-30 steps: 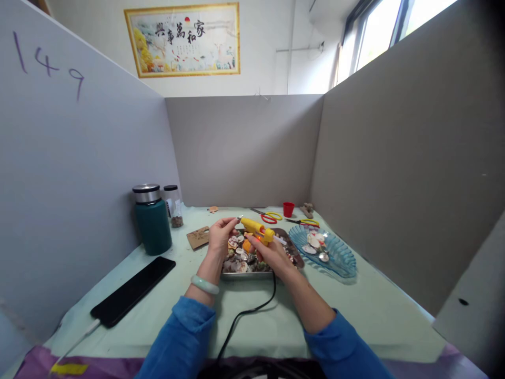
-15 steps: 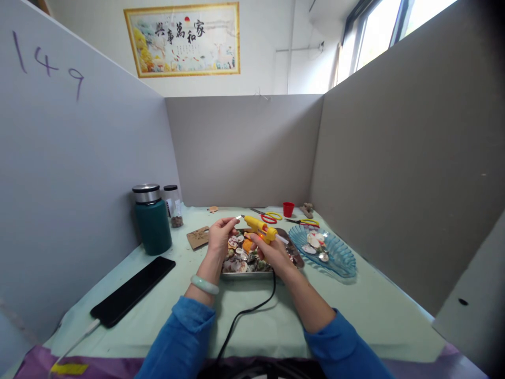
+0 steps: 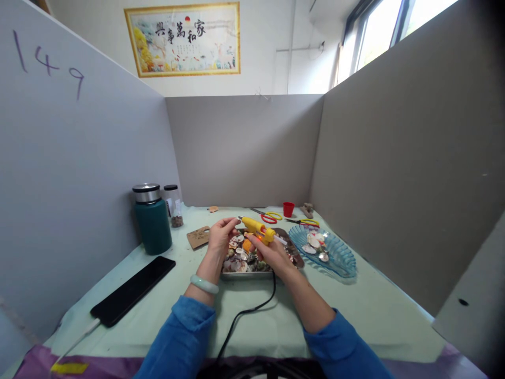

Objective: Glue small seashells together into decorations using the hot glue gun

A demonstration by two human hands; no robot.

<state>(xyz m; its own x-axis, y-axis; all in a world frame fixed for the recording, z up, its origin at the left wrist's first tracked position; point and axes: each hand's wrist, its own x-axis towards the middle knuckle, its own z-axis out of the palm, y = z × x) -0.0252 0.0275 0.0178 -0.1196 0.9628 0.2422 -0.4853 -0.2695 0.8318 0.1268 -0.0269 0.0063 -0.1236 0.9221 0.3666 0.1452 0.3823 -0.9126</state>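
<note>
My right hand (image 3: 272, 253) is wrapped round a yellow glue gun (image 3: 254, 225), whose nozzle points left and whose clear glue stick juts out at the back. An orange light glows on its body. My left hand (image 3: 221, 234) pinches a small whitish piece at the nozzle tip; its kind is too small to make out, and the fingers partly hide it. Beneath both hands lies a metal tray (image 3: 252, 276) full of seashells (image 3: 240, 263). A black cord (image 3: 252, 309) runs from under my right hand toward the front edge.
A blue glass dish (image 3: 343, 258) with shells stands right of the tray. Behind are scissors (image 3: 270, 216), more scissors (image 3: 305, 222) and a red cup (image 3: 288, 209). Leftward are a brown card (image 3: 197, 239), a green flask (image 3: 153, 223), a jar (image 3: 174, 208) and a phone (image 3: 132, 292).
The glue gun has shifted slightly left, its nozzle now closer to my left fingertips, and less of the whitish piece shows. The tray and other objects stay where they were.
</note>
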